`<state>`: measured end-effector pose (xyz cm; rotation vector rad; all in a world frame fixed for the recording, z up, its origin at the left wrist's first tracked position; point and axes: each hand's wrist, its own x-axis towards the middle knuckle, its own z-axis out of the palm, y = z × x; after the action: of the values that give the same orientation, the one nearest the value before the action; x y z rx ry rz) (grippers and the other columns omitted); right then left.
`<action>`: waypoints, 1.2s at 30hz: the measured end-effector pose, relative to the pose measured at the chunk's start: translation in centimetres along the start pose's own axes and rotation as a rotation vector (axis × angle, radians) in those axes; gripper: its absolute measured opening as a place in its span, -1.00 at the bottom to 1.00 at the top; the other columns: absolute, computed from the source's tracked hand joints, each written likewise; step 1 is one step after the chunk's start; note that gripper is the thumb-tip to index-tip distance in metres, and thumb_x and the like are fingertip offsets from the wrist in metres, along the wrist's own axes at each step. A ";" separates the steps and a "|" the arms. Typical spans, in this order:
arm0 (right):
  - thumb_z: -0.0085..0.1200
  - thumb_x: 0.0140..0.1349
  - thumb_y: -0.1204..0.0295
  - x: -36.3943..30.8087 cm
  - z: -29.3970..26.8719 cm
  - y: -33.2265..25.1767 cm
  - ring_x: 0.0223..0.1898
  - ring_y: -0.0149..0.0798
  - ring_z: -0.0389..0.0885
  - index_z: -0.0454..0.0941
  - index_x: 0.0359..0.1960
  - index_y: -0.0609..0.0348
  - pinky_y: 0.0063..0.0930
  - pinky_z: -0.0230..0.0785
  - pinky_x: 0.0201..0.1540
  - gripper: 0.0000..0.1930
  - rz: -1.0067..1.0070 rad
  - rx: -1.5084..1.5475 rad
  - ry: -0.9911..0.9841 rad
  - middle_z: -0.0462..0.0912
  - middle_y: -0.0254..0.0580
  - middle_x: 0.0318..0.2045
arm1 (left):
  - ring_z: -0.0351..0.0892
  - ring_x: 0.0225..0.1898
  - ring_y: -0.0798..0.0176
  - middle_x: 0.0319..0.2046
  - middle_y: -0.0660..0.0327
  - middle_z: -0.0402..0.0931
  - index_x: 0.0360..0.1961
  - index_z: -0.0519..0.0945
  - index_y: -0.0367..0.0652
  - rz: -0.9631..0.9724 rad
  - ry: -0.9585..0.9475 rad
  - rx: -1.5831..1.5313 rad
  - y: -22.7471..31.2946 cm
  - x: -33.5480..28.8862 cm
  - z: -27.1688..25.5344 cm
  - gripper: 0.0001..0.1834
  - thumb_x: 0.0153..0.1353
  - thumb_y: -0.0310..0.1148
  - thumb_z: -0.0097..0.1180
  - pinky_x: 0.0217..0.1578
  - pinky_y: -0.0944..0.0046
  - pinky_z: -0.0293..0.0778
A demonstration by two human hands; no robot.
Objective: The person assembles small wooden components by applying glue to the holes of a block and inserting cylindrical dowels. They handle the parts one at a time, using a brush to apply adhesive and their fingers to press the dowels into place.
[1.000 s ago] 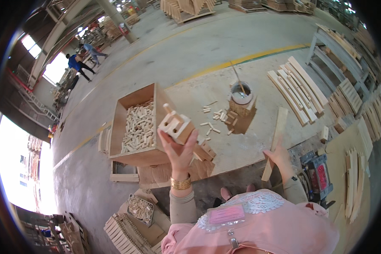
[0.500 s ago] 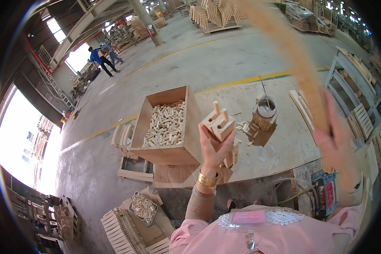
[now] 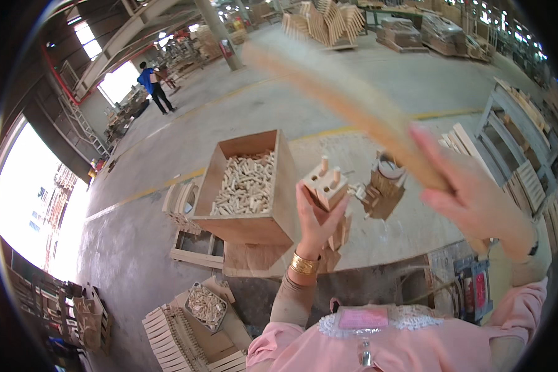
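My left hand (image 3: 316, 224) is wrapped round light wooden pieces (image 3: 326, 191) with round holes in their upturned ends, holding them upright above the worktable (image 3: 409, 242). Two short wooden dowels (image 3: 323, 165) stick up out of those ends. In my right hand (image 3: 471, 195) I grip one end of a long wooden bar (image 3: 359, 115), blurred by motion. Its far part slants up and leftward, above the held pieces. Beyond my left hand, a few loose dowels (image 3: 357, 191) lie beside a round pot (image 3: 387, 168), partly hidden by the bar.
A large wooden box (image 3: 245, 230) full of dowels (image 3: 247, 183) stands left of my left hand. Below it on the left are slatted wood parts and a small tray of dowels (image 3: 206, 305). A grey rack (image 3: 521, 133) stands at right. A person in blue (image 3: 155, 87) stands far off.
The wooden bar has swung from steep on the right to slanting leftward over the held pieces. My right hand has turned with it; my left hand has barely moved.
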<state>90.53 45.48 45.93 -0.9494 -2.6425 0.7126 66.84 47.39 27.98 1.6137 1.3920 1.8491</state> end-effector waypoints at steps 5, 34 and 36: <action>-0.03 0.08 0.46 -0.9 -0.1 1.0 -0.33 -0.17 0.48 0.03 0.29 0.10 -0.40 0.31 -0.16 -0.32 0.226 0.237 -0.047 0.47 -0.02 -0.09 | 0.43 -0.18 0.30 -0.15 0.16 0.39 0.02 0.22 -0.29 0.031 -0.003 -0.035 0.0 -0.8 0.2 -0.33 -0.11 -0.51 0.31 -0.15 0.33 0.42; 0.14 -0.02 0.34 -0.5 13.6 39.4 -0.18 -0.03 0.47 0.48 -0.23 0.17 -0.22 0.35 -0.14 -0.70 0.909 -0.274 1.078 0.40 -0.04 -0.15 | 0.36 0.00 0.23 0.04 0.08 0.31 0.17 0.13 -0.21 -0.278 0.087 -0.213 -1.7 -3.3 -4.9 -0.34 0.05 -0.61 0.12 0.00 0.26 0.35; 0.18 -0.05 0.37 0.6 13.3 40.5 -0.18 -0.05 0.47 0.49 -0.28 0.15 -0.23 0.36 -0.16 -0.72 0.903 -0.212 1.034 0.40 -0.08 -0.16 | 0.36 0.01 0.22 0.05 0.07 0.31 0.17 0.13 -0.22 -0.298 0.034 -0.139 -1.3 -2.8 -4.7 -0.35 0.05 -0.60 0.11 0.00 0.27 0.35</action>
<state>106.50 68.14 13.54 -1.9168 -1.3353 -0.0129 63.11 43.79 25.79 1.2385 1.3969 1.7604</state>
